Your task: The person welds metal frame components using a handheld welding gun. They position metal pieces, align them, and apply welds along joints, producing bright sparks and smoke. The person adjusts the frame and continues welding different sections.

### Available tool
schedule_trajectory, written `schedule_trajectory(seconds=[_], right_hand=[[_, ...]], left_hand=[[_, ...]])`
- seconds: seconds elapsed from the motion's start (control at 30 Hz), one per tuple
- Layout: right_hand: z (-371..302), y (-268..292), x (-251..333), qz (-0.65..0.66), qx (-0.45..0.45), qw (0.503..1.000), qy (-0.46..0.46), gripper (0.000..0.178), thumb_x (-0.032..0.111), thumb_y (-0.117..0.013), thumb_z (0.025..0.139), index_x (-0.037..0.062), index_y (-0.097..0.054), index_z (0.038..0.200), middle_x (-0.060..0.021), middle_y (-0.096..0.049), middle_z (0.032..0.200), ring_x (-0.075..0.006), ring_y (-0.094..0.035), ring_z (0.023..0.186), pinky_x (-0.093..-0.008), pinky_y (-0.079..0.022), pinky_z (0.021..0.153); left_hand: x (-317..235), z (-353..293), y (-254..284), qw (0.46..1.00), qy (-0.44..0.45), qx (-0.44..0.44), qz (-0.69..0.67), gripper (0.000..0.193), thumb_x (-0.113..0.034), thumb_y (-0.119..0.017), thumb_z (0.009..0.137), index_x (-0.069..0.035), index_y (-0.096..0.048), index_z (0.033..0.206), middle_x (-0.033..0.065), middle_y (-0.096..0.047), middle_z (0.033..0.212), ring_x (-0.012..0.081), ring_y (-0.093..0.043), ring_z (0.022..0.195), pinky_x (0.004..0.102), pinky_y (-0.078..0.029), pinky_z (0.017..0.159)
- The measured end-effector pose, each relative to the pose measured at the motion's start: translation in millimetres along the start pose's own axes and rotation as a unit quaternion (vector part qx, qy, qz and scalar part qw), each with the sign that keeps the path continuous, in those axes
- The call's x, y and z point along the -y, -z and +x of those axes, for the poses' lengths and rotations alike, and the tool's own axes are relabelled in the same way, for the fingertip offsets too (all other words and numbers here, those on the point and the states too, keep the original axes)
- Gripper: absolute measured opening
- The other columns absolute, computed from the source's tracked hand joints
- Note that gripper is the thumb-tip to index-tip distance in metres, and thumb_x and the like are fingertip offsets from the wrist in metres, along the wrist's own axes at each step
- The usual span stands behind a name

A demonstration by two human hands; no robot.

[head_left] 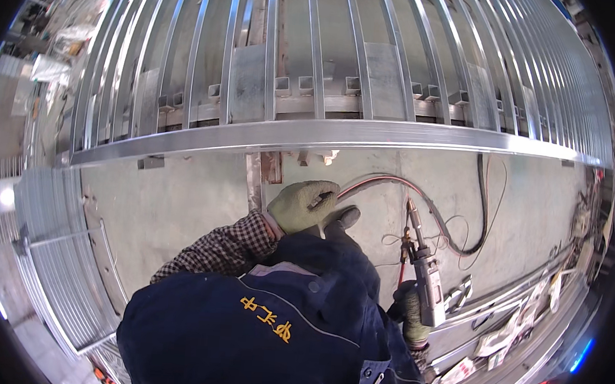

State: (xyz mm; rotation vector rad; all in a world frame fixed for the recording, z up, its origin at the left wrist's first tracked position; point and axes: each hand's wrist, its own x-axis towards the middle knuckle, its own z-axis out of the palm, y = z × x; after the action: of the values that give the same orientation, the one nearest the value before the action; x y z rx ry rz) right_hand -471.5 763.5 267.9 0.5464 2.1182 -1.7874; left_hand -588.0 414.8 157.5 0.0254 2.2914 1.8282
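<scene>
Taking the barred metal frame (353, 133) as datum, the handheld tool (429, 280) is short of its near rail, toward the right, nozzle (412, 211) pointing railward. The right hand (411, 312), gloved, appears closed on the tool's rear part; the left hand (299, 207), gloved, has curled fingers nearer the rail, where the cable (431, 202) meets them; whether it grips the cable cannot be told. In judgement, sound handling calls for a steady right wrist, slack cable and a nozzle clear of the left glove. Before the rail, thin wire (505, 186) and a boot (348, 218) share the cable's area, a probable snag risk; ribbed metal stock (57, 247) lies before the frame's left end
</scene>
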Motion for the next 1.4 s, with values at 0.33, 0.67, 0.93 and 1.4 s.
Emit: schedule_trajectory(seconds=[0.33,0.67,0.93,1.4], right_hand=[[135,52,64,-0.221,0.166,0.953,0.127,0.028,0.027,-0.086,0.094,0.0046,-0.077,0.108,-0.007,-0.076,0.098,-0.0269,-0.071,0.083,-0.0416,-0.057,0.076],[203,21,162,-0.235,0.237,0.94,0.07,0.069,0.005,-0.085,0.089,-0.003,-0.057,0.152,-0.0031,-0.077,0.099,-0.0112,-0.072,0.086,-0.0292,-0.06,0.074],[255,0,258,-0.416,0.317,0.835,0.171,0.065,0.008,-0.08,0.095,-0.0039,-0.056,0.154,-0.0097,-0.077,0.114,-0.0117,-0.073,0.093,-0.0283,-0.06,0.082],[361,-100,357,-0.442,0.588,0.655,0.172,0.065,0.009,-0.083,0.094,-0.0004,-0.059,0.153,-0.0061,-0.074,0.088,-0.0185,-0.07,0.072,-0.0323,-0.056,0.067]], left_hand=[[-35,13,-1,0.981,-0.012,-0.189,0.052,0.025,-0.012,-0.072,0.102,-0.002,-0.076,0.124,0.0136,-0.079,0.104,0.0228,-0.078,0.095,0.0325,-0.061,0.085],[-53,193,118,0.958,-0.017,-0.272,0.094,0.066,-0.039,-0.078,0.098,0.002,-0.061,0.148,0.0218,-0.073,0.129,0.0301,-0.072,0.121,0.041,-0.057,0.104],[-32,251,137,0.953,0.248,-0.043,0.167,0.102,-0.058,-0.076,0.095,0.002,-0.035,0.168,0.0313,-0.049,0.164,0.045,-0.048,0.153,0.0426,-0.041,0.126],[-25,258,137,0.95,0.217,-0.077,0.21,0.086,-0.044,-0.078,0.088,0.006,-0.052,0.153,0.031,-0.07,0.137,0.0434,-0.07,0.125,0.0452,-0.054,0.11]])
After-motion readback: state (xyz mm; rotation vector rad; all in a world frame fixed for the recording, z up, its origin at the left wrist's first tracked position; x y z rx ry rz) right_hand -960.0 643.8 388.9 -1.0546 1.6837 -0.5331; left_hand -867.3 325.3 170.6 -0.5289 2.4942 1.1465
